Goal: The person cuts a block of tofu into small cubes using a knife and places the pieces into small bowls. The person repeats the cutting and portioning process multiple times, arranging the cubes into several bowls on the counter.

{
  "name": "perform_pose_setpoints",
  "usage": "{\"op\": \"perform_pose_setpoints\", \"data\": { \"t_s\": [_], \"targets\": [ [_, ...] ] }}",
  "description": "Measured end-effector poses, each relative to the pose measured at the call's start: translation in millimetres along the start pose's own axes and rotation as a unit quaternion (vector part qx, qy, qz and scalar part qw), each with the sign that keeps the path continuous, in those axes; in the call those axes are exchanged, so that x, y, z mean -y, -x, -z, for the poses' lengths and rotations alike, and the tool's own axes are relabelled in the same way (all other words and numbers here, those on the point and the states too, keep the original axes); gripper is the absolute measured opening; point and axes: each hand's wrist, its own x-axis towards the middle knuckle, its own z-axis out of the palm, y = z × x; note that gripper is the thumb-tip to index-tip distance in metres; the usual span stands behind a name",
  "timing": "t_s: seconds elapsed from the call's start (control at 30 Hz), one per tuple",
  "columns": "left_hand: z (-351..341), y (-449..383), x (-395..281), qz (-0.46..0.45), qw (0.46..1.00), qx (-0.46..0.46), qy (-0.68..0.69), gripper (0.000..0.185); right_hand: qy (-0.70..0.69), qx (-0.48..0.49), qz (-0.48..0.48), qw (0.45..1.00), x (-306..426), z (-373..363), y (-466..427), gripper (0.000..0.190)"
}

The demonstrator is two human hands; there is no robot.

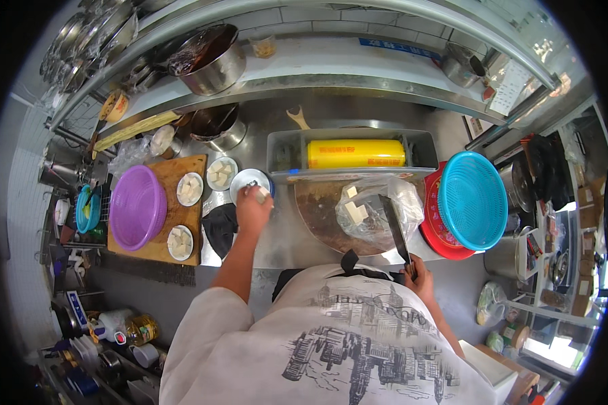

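Observation:
My left hand (253,212) is over a white bowl (239,182), its fingers around pale pieces that look like tofu (262,195). In my right hand (419,279) is the handle of a kitchen knife (396,230), its broad blade pointing away from me over a clear plastic bag (377,225). White tofu cubes (355,212) lie on that bag, which rests on a round wooden chopping board (318,217). Left of the bowl stands a small dish of cubes (222,173). Two more filled dishes, an upper one (189,190) and a lower one (180,243), sit on a rectangular wooden board (154,255).
A purple basket (138,207) stands on the rectangular board. To the right, a blue basket (472,197) leans over a red tray (435,238). Behind the round board is a grey box (289,174) holding a yellow film roll (355,154). A black cloth (219,228) lies near my left forearm.

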Motion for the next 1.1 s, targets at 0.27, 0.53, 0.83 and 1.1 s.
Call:
{"op": "perform_pose_setpoints", "data": {
  "t_s": [0.27,0.53,0.83,1.1],
  "targets": [
    [12,-22,52,-0.068,0.992,0.028,-0.103,0.048,0.048,0.012,0.009,0.999,12,9,5,0.051],
    [-36,51,-117,-0.232,0.946,0.179,0.138,0.053,0.029,0.012,-0.050,0.998,30,8,10,0.048],
    [-58,50,-204,-0.262,0.927,0.270,0.016,0.060,0.019,0.001,-0.036,0.999,31,8,13,0.050],
    [-77,55,-201,-0.269,0.916,0.296,0.016,0.051,0.004,-0.001,-0.068,0.998,14,3,11,0.050]
  ]
}}
